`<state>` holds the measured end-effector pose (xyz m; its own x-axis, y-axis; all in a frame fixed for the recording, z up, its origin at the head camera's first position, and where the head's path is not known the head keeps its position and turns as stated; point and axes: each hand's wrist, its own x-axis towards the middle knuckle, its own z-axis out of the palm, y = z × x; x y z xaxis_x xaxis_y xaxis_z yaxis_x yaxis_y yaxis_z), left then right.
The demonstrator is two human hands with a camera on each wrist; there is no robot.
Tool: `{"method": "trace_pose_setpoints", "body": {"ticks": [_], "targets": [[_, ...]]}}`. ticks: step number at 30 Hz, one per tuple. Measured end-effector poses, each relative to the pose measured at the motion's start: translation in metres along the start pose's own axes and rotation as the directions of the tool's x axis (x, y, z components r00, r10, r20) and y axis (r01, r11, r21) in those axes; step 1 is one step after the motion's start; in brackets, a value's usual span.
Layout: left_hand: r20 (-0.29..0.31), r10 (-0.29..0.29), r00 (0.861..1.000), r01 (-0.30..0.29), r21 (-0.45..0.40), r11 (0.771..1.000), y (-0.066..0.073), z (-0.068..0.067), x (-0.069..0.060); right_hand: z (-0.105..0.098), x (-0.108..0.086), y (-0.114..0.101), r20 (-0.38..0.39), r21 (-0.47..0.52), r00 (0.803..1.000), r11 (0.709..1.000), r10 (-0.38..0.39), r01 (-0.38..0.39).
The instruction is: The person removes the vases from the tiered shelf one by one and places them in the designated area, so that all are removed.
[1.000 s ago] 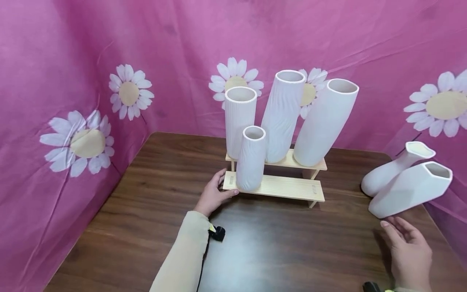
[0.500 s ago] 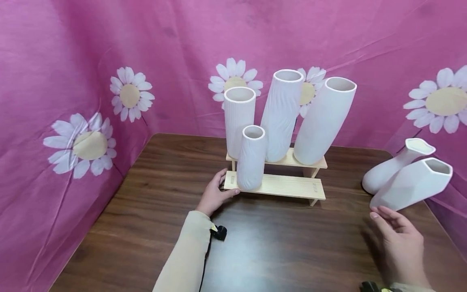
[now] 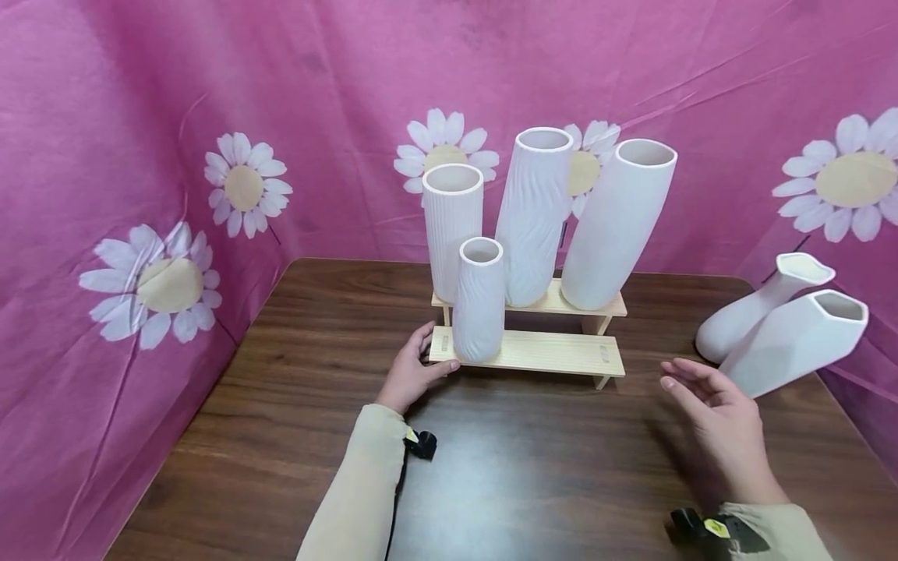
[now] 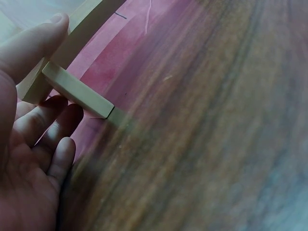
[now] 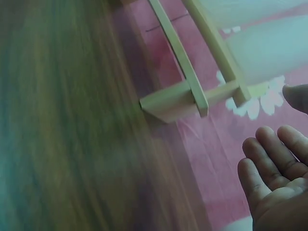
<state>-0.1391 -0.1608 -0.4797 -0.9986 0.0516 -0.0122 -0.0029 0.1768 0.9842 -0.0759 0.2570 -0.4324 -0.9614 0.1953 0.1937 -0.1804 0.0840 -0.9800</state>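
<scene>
Head view: on the wooden counter (image 3: 302,436), a pale two-step stand (image 3: 554,352) carries three tall white vases (image 3: 529,234) far, one shorter vase (image 3: 479,312) near left. The left hand (image 3: 407,377) grips the stand's left end; the right hand (image 3: 726,428) holds nothing, near two right-hand vases (image 3: 793,347).

Left wrist view: thumb (image 4: 36,42) above the stand's edge, fingers (image 4: 34,126) below.

Right wrist view: relaxed fingers, apart from the stand.

Bare tabletop (image 3: 547,444) separates the right hand (image 3: 722,428) from the lower shelf (image 3: 554,351), free rightward of 1 small vase (image 3: 480,304); 3 taller vases (image 3: 533,226) crowd the upper shelf (image 3: 614,307).
</scene>
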Motion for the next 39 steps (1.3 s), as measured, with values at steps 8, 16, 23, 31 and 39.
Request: {"method": "trace_pose_setpoints", "body": {"ticks": [8,16,23,31,39], "targets": [[0.001,0.013,1.0,-0.013,0.008,1.0,0.001,-0.001,0.001,0.015,0.007,-0.007,0.06,-0.073,0.998,0.997,-0.015,0.02],[-0.002,0.022,1.0,-0.021,0.021,1.0,-0.002,-0.002,-0.001,0.031,0.011,-0.012,0.102,-0.066,0.995,0.997,-0.025,0.032],[-0.013,0.044,0.999,-0.043,0.051,0.998,-0.002,-0.002,-0.002,0.046,0.015,-0.017,0.101,-0.068,0.995,0.997,-0.026,0.033],[-0.009,0.053,0.999,-0.053,0.035,0.998,-0.004,-0.001,0.0,0.062,0.019,-0.024,0.136,-0.157,0.991,0.987,0.003,0.018],[0.011,0.045,0.999,-0.045,0.046,0.998,0.007,0.0,-0.002,0.076,0.022,-0.029,0.2,-0.176,0.98,0.983,-0.02,0.056]]}}
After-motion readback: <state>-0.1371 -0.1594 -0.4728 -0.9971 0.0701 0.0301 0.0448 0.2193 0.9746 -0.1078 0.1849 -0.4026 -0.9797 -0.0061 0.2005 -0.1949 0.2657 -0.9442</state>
